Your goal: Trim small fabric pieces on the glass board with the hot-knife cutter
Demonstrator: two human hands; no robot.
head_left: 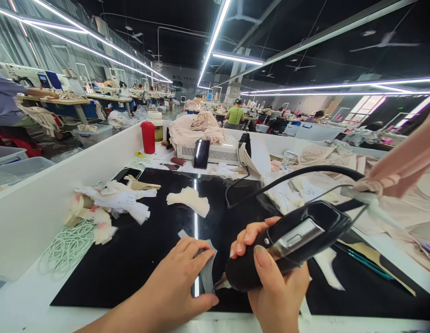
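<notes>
My left hand (182,273) rests on a narrow grey fabric piece (208,273), fingers stretched and apart, pressing it against the black board (132,259). My right hand (273,282) is wrapped round a corded black hand tool (291,245) with a silver panel. The tool's lower end points down beside the right edge of the grey piece; whether its tip touches the fabric I cannot tell. Behind my hands lies a cream fabric piece (188,200) on the board. A white strip (329,268) lies right of my right hand.
Fabric scraps (121,199) and pale green cord (71,243) lie at left. Teal tweezers (369,262) are at right. The tool's black cable (315,169) arcs up to hanging pink cloth (405,152). A phone (201,153) and red cup (148,137) stand behind.
</notes>
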